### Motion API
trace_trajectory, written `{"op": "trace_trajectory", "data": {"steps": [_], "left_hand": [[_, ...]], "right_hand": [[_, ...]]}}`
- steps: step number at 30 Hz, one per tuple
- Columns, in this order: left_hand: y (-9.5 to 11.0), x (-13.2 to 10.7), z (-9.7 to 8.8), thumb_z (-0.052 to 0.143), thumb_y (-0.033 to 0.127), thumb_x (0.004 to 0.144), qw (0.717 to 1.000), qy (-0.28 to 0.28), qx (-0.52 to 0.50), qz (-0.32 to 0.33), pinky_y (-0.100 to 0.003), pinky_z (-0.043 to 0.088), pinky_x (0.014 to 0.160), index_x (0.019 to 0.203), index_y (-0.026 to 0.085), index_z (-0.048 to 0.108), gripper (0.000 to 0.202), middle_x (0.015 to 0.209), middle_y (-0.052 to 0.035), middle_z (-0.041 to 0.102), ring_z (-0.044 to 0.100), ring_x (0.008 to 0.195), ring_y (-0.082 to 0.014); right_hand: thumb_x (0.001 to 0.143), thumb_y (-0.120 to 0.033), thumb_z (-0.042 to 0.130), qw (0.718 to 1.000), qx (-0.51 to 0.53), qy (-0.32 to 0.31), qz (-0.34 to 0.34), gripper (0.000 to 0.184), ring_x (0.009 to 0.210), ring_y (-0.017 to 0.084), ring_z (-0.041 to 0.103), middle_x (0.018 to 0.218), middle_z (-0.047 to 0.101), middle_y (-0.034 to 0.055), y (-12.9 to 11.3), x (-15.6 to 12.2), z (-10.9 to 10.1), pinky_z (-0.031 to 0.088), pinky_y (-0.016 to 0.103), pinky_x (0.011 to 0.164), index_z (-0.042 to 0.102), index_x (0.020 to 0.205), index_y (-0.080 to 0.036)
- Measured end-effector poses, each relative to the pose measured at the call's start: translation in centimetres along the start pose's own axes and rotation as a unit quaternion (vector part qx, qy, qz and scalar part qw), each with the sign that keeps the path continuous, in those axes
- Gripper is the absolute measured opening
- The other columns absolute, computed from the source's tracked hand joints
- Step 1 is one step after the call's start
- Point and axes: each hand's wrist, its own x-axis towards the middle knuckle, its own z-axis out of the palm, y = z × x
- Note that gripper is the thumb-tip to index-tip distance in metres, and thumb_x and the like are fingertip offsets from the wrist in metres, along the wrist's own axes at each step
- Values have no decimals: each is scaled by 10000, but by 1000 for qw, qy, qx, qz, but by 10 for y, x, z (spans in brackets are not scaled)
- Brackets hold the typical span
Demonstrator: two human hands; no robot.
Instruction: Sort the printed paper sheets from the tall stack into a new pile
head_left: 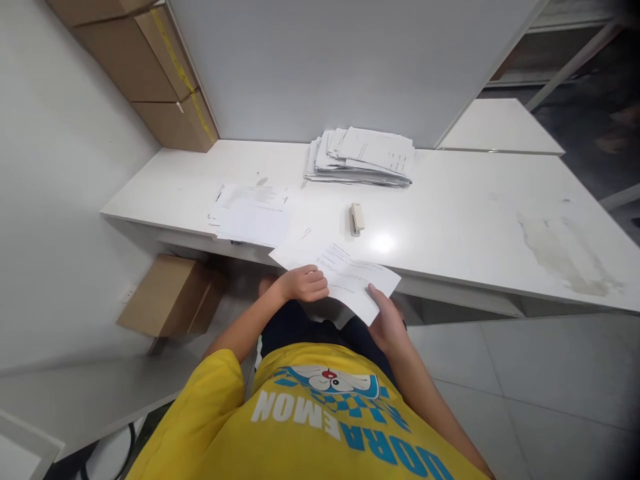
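Note:
A printed white sheet of paper (345,270) is held at the table's front edge, slightly bent and tilted. My right hand (387,323) grips its near right corner, with the thumb on top and the other fingers underneath. Curled closed, my left hand (305,285) lies over the sheet's near left edge; its fingertips are hidden. Beyond the sheet, a small cream stapler (357,218) rests on the table. To the left lie several loose papers (253,220), the front ones reaching the table's edge. At the back is a thick, uneven stack of printed papers (360,160).
The white table (465,220) runs along a grey panel (330,67) and has a stained patch (565,253) at right. Cardboard boxes (175,123) are stacked at the back left. Another cardboard box (160,293) sits below the table's left end.

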Motion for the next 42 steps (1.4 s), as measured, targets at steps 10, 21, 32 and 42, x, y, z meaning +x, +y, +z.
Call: {"op": "trace_trajectory", "data": {"steps": [10, 21, 32, 42], "left_hand": [[0, -1, 21, 574, 239, 950, 995, 92, 17, 18, -364, 546, 981, 1081, 287, 622, 147, 1057, -7, 746, 702, 1023, -148], [3, 29, 27, 637, 249, 927, 983, 105, -21, 151, -285, 553, 973, 1082, 280, 656, 160, 1084, -3, 754, 709, 1035, -136], [29, -31, 30, 652, 589, 839, 873, 248, -65, -415, -461, 374, 1149, 1231, 262, 588, 515, 1242, -125, 642, 555, 1284, -281], [71, -16, 43, 564, 573, 913, 609, 224, -429, -628, -385, 478, 1064, 1468, 256, 359, 671, 1418, -135, 552, 541, 1323, -255]], "right_hand": [[692, -296, 771, 992, 99, -25, 69, 456, 1209, 319, 628, 1173, 737, 34, 5, 5, 0, 548, 464, 1017, 696, 1137, -230], [690, -308, 778, 994, 103, -15, 30, 497, 1148, 276, 656, 1162, 740, 25, 14, 26, -12, 562, 402, 956, 676, 1169, -229], [577, -295, 845, 999, 41, 24, -17, 483, 1065, 307, 691, 1039, 773, 54, 9, 39, -8, 549, 461, 975, 701, 1031, -212], [577, -337, 876, 993, -94, 50, -51, 516, 1138, 280, 655, 1129, 750, 37, -2, 35, -55, 446, 491, 1099, 686, 1045, -231]]}}
